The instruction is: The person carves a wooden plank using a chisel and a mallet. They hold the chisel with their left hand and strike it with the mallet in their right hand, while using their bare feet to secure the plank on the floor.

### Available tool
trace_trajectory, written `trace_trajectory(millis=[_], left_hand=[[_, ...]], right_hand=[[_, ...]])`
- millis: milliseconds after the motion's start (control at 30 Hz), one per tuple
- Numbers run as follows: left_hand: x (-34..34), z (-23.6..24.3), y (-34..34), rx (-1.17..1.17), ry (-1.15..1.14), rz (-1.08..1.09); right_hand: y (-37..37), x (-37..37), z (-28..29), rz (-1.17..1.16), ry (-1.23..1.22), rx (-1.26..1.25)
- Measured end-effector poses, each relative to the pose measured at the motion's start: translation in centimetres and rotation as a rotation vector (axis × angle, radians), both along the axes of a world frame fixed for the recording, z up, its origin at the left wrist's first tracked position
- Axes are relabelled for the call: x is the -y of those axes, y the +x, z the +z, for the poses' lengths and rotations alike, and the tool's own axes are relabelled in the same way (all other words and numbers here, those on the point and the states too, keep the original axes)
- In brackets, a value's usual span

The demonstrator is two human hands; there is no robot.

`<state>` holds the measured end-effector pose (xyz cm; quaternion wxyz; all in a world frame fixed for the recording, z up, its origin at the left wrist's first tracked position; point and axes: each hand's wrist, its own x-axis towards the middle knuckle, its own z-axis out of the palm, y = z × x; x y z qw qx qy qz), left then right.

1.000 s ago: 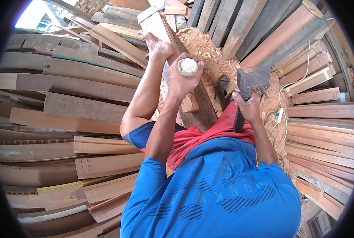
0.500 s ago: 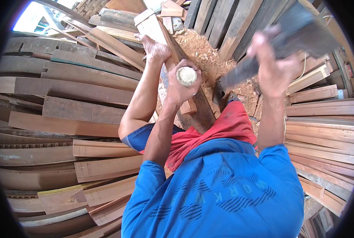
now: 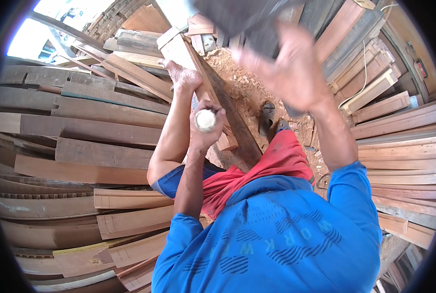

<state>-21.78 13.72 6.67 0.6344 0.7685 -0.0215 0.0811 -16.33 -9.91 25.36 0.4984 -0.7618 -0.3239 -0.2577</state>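
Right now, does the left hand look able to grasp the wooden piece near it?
Probably not freely: the left hand is closed around the round-topped handle, although the wooden piece lies close by.

Woodworking wkshp, long planks (image 3: 100, 128) stacked all down L side, cut boards (image 3: 398, 152) packed along R, panel-type pcs. (image 3: 381, 108) near upper R, wood chips (image 3: 237, 71) strewn betw. them

Dark mallet (image 3: 247, 17), cream handle end (image 3: 205, 120), blue shirt (image 3: 266, 234) with dark-striped patches (image 3: 235, 264)
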Motion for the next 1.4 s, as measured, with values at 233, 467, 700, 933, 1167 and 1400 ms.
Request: trace_trajectory(millis=[233,467,700,933,1167,1400], left_hand=[[0.0,0.2,0.4,0.058,0.035,-0.100],[0.5,-1.5,0.7,0.114,0.108,-0.149],[8.3,-0.4,3.5,0.311,0.225,-0.092],[0.7,-1.5,0.8,0.072,-0.005,0.087],[0.6,-1.8,0.5,0.155,0.017,0.042],[3.4,-3.3,-1.6,0.340,0.130,-0.074]], right_hand=[[1.0,-1.8,-0.9,-0.018,-0.054,0.118],[-0.7,-1.4,-7.1,0.158,-0.527,-0.495],[-0.3,0.4,-4.2,0.267,0.071,-0.402],[-0.5,1.8,1.4,0.179,0.471,-0.175],[-0.9,-2.6,-4.3,0.085,-0.565,-0.295],[-1.2,-3.4,-6.5,0.180,-0.647,-0.503]])
